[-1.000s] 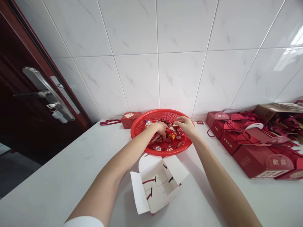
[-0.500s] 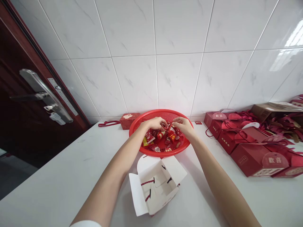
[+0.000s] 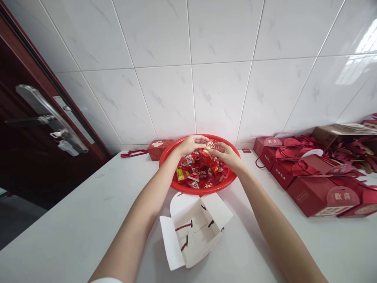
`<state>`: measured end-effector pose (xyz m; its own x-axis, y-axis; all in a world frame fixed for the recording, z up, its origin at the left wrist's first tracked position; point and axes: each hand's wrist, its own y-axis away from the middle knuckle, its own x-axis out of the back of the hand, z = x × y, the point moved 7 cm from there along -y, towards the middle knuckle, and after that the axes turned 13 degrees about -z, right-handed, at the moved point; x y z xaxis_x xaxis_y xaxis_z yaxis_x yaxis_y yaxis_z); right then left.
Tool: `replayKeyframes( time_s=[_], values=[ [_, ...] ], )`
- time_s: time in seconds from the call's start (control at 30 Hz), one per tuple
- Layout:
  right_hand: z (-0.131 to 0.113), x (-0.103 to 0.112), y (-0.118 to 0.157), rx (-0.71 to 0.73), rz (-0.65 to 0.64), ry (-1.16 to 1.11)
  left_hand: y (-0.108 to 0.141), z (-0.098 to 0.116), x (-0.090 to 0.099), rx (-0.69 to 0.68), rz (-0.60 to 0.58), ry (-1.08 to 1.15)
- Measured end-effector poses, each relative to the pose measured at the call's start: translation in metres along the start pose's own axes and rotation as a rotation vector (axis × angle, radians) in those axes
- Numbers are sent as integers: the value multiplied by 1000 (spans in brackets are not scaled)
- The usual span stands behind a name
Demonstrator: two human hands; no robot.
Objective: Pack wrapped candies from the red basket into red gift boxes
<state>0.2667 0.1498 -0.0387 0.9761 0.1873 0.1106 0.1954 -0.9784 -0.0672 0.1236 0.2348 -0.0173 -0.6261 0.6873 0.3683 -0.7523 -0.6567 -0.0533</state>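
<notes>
Both hands are over a red plastic basket [image 3: 198,192] heaped with wrapped candies [image 3: 194,173], mostly red, one yellow. My left hand [image 3: 193,145] has its fingers bent around the top of red-and-gold wrapped candies [image 3: 207,154] lifted above the heap. From the other side my right hand [image 3: 226,156] closes thumb and fingers on the same bunch. How many pieces they hold cannot be made out. Nearer to me stands an open box [image 3: 196,232], white inside, its flaps spread and red cord running through slots. Only cord shows inside it.
Red gift boxes [image 3: 319,196] with ribbons stand in a row on the right. Behind them is a brown carton [image 3: 331,135]. A small red box [image 3: 159,149] with a strap touches the basket's left side. Tiled wall behind; door with keys [image 3: 67,147] at left.
My hands have come up slightly out of the heap, with red wrapped candies now raised between them. The white-lined box has stayed in place.
</notes>
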Motion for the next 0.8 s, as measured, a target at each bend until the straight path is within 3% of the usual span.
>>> replayKeyframes(
  time_s=[0.13, 0.3, 0.4, 0.57, 0.67, 0.8],
  values=[
    [-2, -7, 0, 32, -64, 47, 1, 0, -3, 9, 55, 70],
    [2, 6, -7, 131, 89, -89, -1, -2, -5, 46, 80, 163],
    [5, 14, -10, 125, 116, -201, 0, 3, -6, 34, 88, 211],
    [2, 14, -9, 124, 76, -274, 5, 14, -17, 26, -1, 152],
    [-2, 9, -6, 136, 27, -280, 5, 14, -13, 46, 53, 55],
    [-9, 1, -4, 205, -67, -288, 0, 5, -7, 79, 112, 125]
  ],
)
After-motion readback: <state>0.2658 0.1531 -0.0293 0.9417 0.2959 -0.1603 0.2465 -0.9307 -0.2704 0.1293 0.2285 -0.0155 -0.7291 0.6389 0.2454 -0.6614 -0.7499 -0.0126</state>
